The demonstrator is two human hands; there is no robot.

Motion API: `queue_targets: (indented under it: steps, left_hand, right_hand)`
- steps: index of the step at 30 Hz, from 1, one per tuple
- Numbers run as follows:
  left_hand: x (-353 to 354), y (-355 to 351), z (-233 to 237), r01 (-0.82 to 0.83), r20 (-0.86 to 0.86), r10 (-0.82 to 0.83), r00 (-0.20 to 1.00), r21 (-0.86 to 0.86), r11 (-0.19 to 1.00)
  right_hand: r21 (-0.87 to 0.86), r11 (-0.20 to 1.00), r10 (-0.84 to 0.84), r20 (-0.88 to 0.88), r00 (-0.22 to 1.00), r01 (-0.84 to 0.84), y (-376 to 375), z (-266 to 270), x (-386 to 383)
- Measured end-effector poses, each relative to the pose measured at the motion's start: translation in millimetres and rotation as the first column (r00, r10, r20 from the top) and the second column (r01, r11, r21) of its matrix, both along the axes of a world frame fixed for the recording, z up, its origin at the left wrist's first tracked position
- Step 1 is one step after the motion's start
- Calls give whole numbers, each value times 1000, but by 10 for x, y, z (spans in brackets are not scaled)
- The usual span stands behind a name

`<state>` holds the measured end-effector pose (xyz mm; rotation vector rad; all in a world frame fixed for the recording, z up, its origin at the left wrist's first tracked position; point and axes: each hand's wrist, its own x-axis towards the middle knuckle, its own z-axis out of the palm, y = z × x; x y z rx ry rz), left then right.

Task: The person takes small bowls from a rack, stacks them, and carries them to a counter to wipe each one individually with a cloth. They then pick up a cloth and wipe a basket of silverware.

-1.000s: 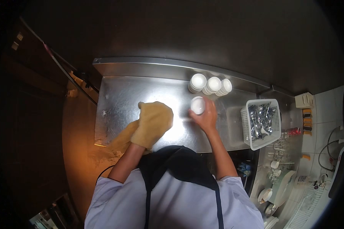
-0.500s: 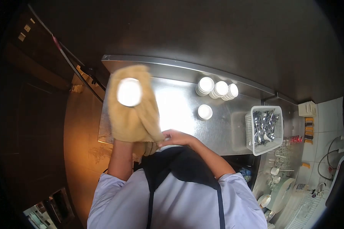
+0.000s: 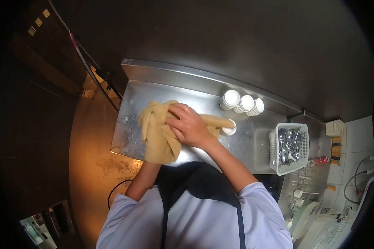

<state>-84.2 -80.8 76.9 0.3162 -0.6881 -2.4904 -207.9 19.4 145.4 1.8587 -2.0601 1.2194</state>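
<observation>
A tan cloth point(image 3: 160, 141) is bunched over my left hand, so its fingers are hidden; only the left forearm point(image 3: 144, 180) shows below the folds. The cloth is held up by that hand. My right hand point(image 3: 191, 126) presses on the cloth from above, its fingers curled into the folds. One end of the cloth stretches right and partly covers a single white cup point(image 3: 230, 129) on the steel counter. The white round piece seen on the cloth earlier is out of sight; whether it is inside the folds cannot be seen.
Behind stand three stacks of white cups point(image 3: 247, 103) along the counter's raised back edge point(image 3: 195, 74). A white basket point(image 3: 273, 145) of metal cutlery sits on the right. Glassware point(image 3: 305, 176) stands beyond it. The steel counter point(image 3: 139, 93) ends at the left over a brown floor.
My right hand has moved up from near my apron onto the cloth. The cloth has come lower and is folded over, and the white round piece on it is no longer visible.
</observation>
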Motion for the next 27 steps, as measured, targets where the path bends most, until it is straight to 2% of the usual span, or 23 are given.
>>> queue_targets:
  steps: [2, 5, 6, 9, 12, 15, 16, 19, 21, 22, 24, 26, 27]
  left_hand:
    - [21, 23, -195, -51, 87, 62, 994, -119, 992]
    - [78, 41, -388, -47, 156, 73, 985, -164, 985]
    - [104, 49, -430, -37, 167, 65, 984, -165, 986]
    - [171, 41, -516, -7, 181, 34, 983, -149, 989]
    - [298, 40, -548, 10, 196, 17, 981, -135, 991]
    - [421, 31, -583, 7, 204, 19, 979, -126, 992]
    - [454, 17, -601, 3, 205, 24, 978, -127, 992]
    - [494, -45, -691, -22, 196, 44, 980, -113, 993]
    - [498, -75, -703, -7, 213, 28, 977, -97, 995]
    - [499, -61, -538, 22, 244, 0, 970, -87, 996]
    - [461, 9, -114, 149, 368, -109, 924, -82, 986]
    - [418, 73, 24, 175, 387, -114, 915, -127, 976]
    - [432, 103, -98, 144, 350, -74, 934, -178, 973]
  right_hand:
    - [6, 994, -111, -19, 994, 111, -70, -215, 88]
    - [90, 972, -217, -29, 976, 219, -98, -297, 368]
    - [110, 975, -191, -23, 981, 192, -108, -321, 371]
    - [17, 987, -162, 64, 985, 161, -151, -315, 380]
    - [172, 947, -319, 397, 860, 271, -191, -446, 347]
    - [171, 946, -324, 462, 825, 275, -263, -510, 273]
    - [108, 946, -324, 381, 866, 306, -274, -501, 306]
    - [-47, 945, -262, 486, 834, 325, -298, -504, 378]
    - [-87, 961, -214, 364, 906, 262, -292, -369, 415]
    - [-105, 968, -187, 297, 936, 227, -275, -291, 422]
    - [-6, 985, -162, 303, 939, 172, -143, -434, 311]
    - [79, 985, -172, 317, 933, 155, -64, -524, 253]
    - [117, 978, -200, 332, 922, 170, -13, -560, 311]
